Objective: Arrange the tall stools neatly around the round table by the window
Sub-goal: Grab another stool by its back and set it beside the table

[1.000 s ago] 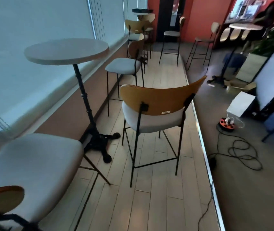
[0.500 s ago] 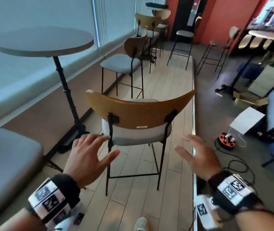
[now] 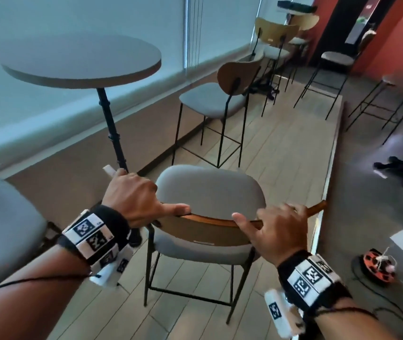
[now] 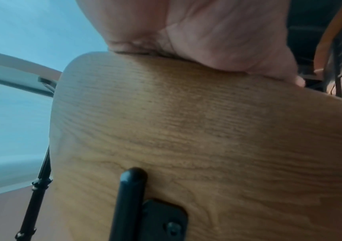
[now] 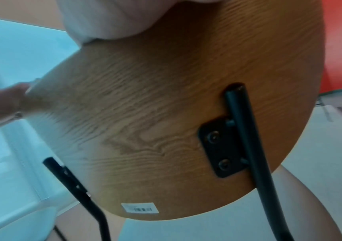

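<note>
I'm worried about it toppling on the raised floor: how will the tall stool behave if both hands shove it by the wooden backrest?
The stool stands tall on thin black legs, so a push up at the backrest, where the left hand and right hand grip, probably tips it before it slides. The frame looks rigid, likely light. The plank floor's edge lies close.

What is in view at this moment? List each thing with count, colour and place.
Round table: one, grey top, black post, by the window, left.
Held stool: one, grey seat, wooden backrest, centre.
Second stool: one, same make, beyond it by the window ledge.
Near seat: one, grey, left edge.
Further stools: several, far end.
Cable reel: one, orange, floor at right.
Left hand: grip on the backrest's left end.
Right hand: grip on its right end.
</note>
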The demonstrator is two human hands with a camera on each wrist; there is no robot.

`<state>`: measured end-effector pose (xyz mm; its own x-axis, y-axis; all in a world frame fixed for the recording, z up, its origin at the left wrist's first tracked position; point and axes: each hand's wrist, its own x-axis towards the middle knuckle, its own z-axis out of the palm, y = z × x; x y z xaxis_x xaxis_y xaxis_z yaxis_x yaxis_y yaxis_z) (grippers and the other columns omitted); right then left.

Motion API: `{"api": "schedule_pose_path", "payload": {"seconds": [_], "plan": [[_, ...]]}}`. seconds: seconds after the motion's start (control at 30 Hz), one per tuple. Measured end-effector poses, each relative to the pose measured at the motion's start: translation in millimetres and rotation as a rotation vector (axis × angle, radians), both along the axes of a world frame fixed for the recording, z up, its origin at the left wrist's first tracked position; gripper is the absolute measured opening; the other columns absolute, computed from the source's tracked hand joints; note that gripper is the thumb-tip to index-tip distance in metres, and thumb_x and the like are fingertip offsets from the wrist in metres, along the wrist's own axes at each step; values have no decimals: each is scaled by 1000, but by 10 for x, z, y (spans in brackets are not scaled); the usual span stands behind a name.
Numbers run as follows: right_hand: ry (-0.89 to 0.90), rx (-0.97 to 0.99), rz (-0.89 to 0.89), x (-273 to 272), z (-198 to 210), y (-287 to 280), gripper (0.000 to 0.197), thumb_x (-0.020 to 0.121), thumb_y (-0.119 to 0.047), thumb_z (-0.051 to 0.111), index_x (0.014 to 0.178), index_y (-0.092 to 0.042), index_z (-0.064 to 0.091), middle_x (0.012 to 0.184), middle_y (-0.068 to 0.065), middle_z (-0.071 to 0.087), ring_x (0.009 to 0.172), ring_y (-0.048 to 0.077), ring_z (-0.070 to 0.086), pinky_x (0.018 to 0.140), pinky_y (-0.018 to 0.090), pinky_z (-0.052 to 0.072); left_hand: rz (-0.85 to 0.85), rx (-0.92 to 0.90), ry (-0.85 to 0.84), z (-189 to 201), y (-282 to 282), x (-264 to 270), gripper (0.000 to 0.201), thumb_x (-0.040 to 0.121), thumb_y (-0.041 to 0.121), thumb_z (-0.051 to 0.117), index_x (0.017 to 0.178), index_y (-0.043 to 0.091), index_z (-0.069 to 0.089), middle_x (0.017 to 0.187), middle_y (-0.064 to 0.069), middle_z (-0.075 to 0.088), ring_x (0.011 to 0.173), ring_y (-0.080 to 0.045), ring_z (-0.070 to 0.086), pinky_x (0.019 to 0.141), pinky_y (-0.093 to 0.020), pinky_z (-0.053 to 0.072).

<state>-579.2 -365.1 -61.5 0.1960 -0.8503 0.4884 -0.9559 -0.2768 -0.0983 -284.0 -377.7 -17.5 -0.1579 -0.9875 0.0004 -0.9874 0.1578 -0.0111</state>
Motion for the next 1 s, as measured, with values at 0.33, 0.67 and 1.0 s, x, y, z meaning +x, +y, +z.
{"api": "schedule_pose_path", "payload": {"seconds": [0.33, 0.67, 1.0], "plan": [[23, -28, 296, -747, -51, -724, 73, 85, -81, 35, 44, -21, 45, 45, -4, 45, 47, 21, 40, 65, 36, 32, 190, 10, -34, -41, 106, -722, 95, 55, 105, 18, 46, 16, 51, 49, 4, 58, 46, -14, 55, 59, -28, 48], [79, 25, 631, -1518, -12, -1817, 78, 84, -83, 27, 44, -20, 49, 43, -8, 45, 48, 18, 44, 67, 37, 38, 483, 156, -47, 51, 52, -2017, 106, 55, 103, -1, 57, 17, 61, 53, 6, 52, 52, -9, 52, 58, -29, 35], [53, -25, 887, -1680, 11, -2729, 70, 84, -81, 36, 44, -25, 42, 44, -11, 44, 51, 10, 32, 65, 35, 37, 777, 288, -45, 80, -319, -2661, 112, 49, 103, -8, 75, 22, 65, 70, 8, 58, 71, -7, 56, 75, -28, 41]]}}
